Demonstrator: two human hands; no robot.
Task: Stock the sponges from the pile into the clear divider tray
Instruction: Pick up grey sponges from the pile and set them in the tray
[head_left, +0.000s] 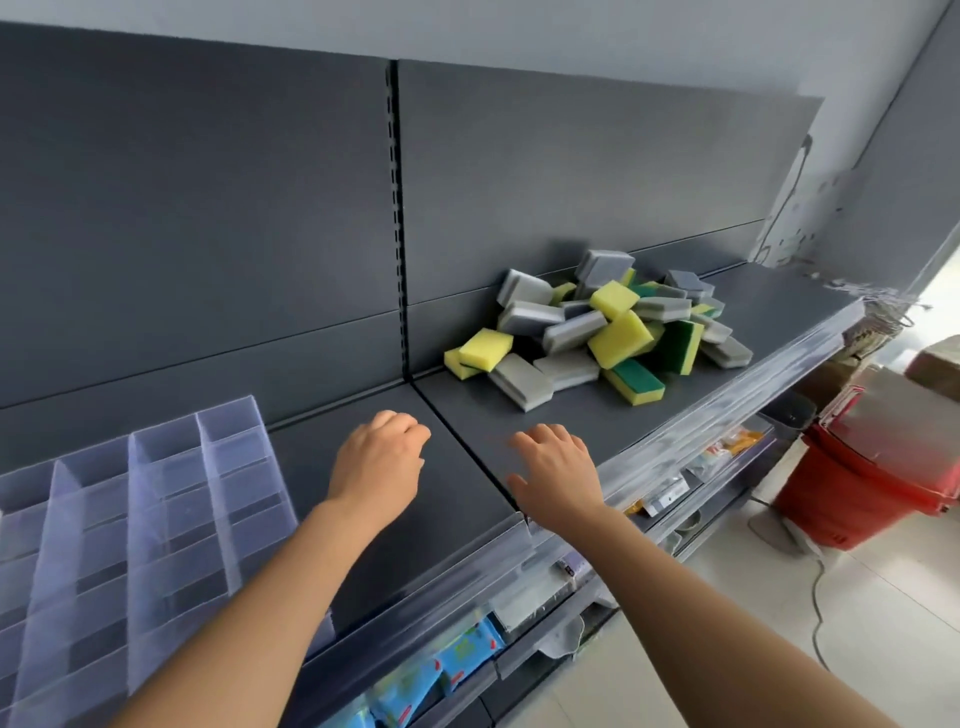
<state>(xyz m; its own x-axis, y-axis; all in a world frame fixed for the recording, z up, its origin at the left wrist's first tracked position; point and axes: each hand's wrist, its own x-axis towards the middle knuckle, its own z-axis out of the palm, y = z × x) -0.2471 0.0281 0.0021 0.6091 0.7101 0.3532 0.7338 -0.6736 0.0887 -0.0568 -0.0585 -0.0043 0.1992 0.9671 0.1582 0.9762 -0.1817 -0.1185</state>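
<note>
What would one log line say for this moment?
left hand empty | right hand empty | sponge pile untouched | clear divider tray unfilled

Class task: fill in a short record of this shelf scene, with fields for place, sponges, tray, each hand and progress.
Place: dark grey shop shelf
Sponges: sponge pile, grey and yellow-green, on the right part of the shelf
Tray: clear divider tray at the left; visible compartments hold no sponges
Left hand: over the shelf, fingers loosely curled, holds nothing
Right hand: over the shelf, fingers spread, holds nothing
Progress: no sponge stocked yet
</note>
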